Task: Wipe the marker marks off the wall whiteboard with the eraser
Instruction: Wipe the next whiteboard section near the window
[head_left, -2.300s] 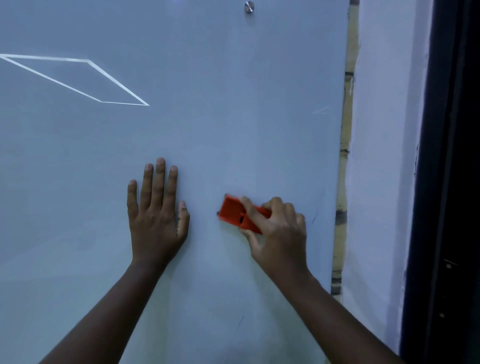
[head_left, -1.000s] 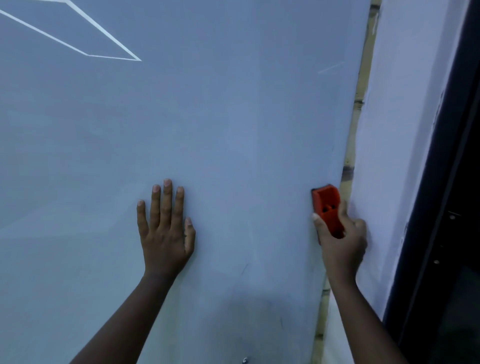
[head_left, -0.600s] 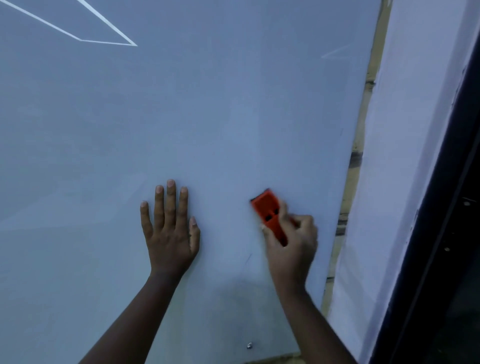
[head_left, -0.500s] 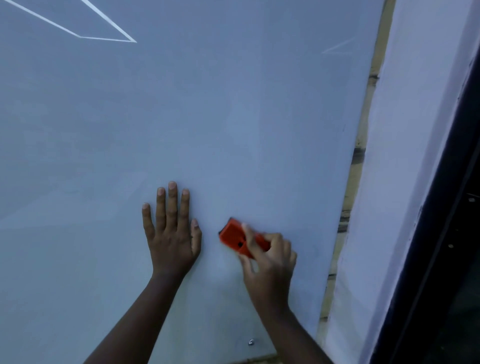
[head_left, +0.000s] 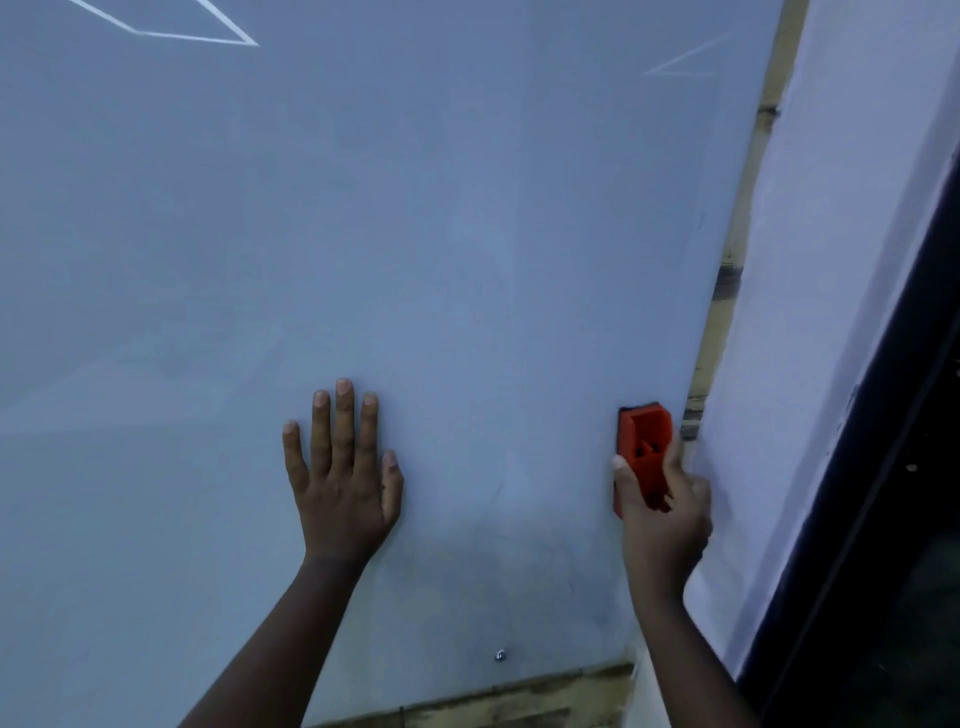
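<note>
The pale blue-grey wall whiteboard (head_left: 415, 208) fills most of the view. My right hand (head_left: 662, 514) grips an orange eraser (head_left: 641, 441), held upright against the board close to its right edge. My left hand (head_left: 343, 473) lies flat on the board with straight fingers, well to the left of the eraser. A faint thin dark marker stroke (head_left: 493, 499) shows between the two hands. Faint smudges darken the board below it.
A white angular outline (head_left: 171, 31) sits at the board's top left. A small metal mounting stud (head_left: 500, 655) is near the bottom edge. A bare tan strip (head_left: 727, 291) borders the board's right side, then a white wall (head_left: 831, 260) and a dark frame (head_left: 914, 467).
My right hand has swept the eraser from beside my left hand out to the board's right edge, turning it upright. My left hand has stayed put. The view has tilted slightly downward.
</note>
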